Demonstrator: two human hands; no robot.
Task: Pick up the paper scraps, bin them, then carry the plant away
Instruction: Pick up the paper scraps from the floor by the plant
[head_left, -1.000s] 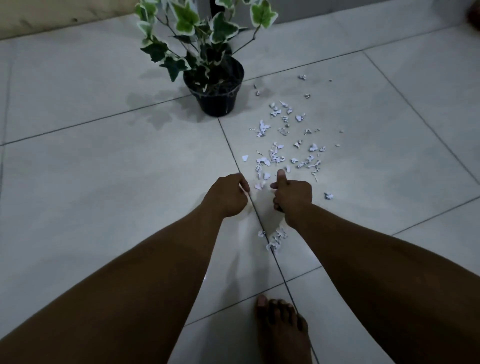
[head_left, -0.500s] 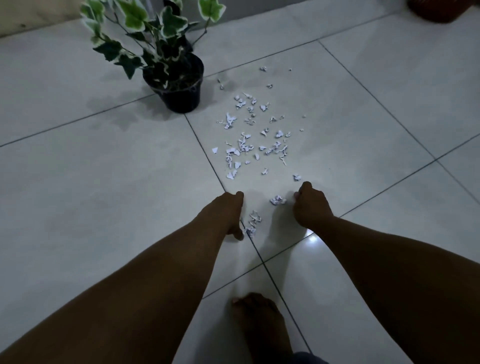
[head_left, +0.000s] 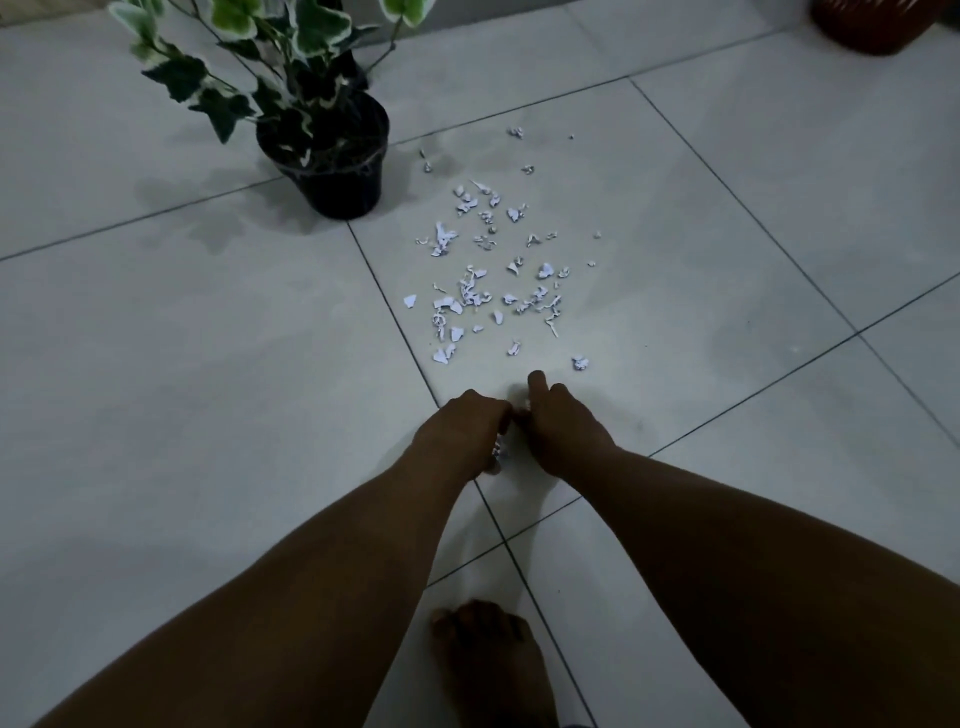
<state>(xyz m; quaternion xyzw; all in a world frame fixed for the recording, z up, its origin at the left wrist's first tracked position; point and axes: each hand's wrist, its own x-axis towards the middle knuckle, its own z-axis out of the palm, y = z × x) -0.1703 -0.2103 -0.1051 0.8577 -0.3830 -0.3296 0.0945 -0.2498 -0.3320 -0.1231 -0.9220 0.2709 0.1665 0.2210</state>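
Observation:
Several white paper scraps (head_left: 485, 283) lie scattered on the pale tiled floor (head_left: 208, 364). A variegated ivy plant in a black pot (head_left: 332, 171) stands at the scraps' far left. My left hand (head_left: 462, 431) and my right hand (head_left: 561, 431) rest low on the floor, pressed close together around a small heap of scraps (head_left: 501, 449) that shows between them. Both hands are curled with fingers bent over that heap. The right index finger sticks up a little. What lies under the palms is hidden.
A reddish-brown container (head_left: 872, 26) sits at the far right corner, cut off by the frame. My bare foot (head_left: 488, 660) stands on the floor below my forearms. Dark grout lines cross the tiles.
My hands, apart half a second ago, have come together and swept the near scraps into one heap between them. The view has shifted slightly.

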